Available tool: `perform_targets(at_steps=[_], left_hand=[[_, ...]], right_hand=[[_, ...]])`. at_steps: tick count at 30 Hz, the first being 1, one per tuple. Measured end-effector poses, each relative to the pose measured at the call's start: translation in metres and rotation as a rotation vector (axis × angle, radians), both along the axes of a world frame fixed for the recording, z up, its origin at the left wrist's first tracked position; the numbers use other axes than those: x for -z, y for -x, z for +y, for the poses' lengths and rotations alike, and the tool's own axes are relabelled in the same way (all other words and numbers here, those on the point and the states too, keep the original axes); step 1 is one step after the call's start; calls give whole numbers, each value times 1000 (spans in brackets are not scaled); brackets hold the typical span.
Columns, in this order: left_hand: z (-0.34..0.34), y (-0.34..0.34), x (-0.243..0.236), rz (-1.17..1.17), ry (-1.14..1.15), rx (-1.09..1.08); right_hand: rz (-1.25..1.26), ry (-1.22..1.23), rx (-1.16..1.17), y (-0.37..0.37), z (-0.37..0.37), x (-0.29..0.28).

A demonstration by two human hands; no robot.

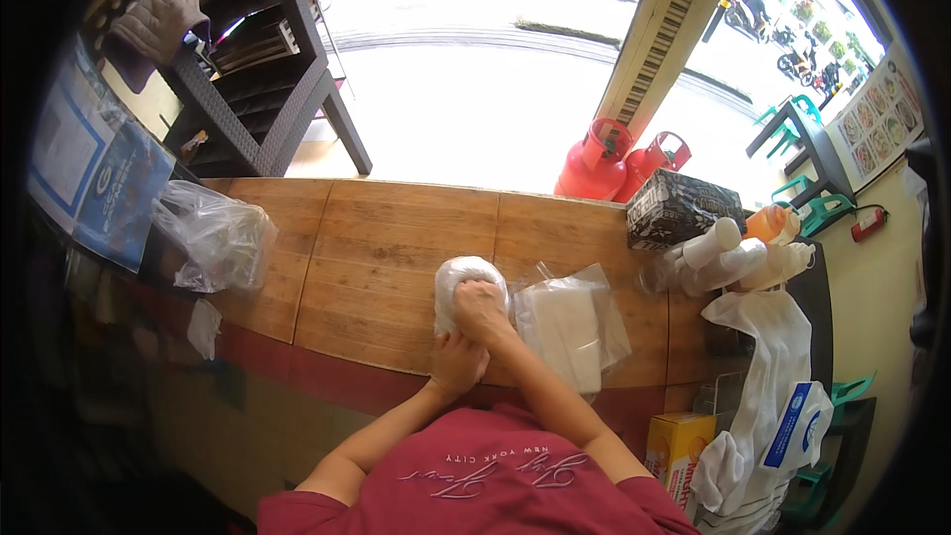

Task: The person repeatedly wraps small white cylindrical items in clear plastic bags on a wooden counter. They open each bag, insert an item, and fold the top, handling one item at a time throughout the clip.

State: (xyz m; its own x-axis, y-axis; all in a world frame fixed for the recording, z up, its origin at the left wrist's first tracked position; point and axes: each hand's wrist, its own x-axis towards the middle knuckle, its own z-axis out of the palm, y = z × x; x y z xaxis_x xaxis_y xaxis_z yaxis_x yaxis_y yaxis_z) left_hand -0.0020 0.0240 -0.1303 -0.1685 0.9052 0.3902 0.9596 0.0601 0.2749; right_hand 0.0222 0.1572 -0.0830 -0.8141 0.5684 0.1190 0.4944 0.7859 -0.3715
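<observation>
A rounded white bundle (459, 269), seemingly wrapped in thin plastic, lies on the wooden table in front of me. My right hand (480, 307) is on top of it, fingers curled in and closed on the wrapping. Close below, my left hand (459, 363) grips the bundle's near edge with bent fingers. What exactly the fingertips pinch is hidden. Just right of my hands, a flat stack of clear plastic bags (567, 325) with whitish sheets or bags inside lies on the wood.
A clear bag of packed items (220, 238) sits at the table's left end. On the right stand a black patterned box (684, 208), squeeze bottles (778, 260) and white plastic bags (768, 337). Red gas cylinders (594, 163) are beyond the table. A yellow box (678, 446) is near right.
</observation>
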Motion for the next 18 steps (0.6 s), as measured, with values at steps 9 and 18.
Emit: perform_targets(at_steps=[9,18], left_hand=[[29,-6,5,-459,110,235],[24,88,-63,-376,-163,316]], right_hand=[[34,23,-11,-1,2,0],[-121,59,-295,-13,14,-12]])
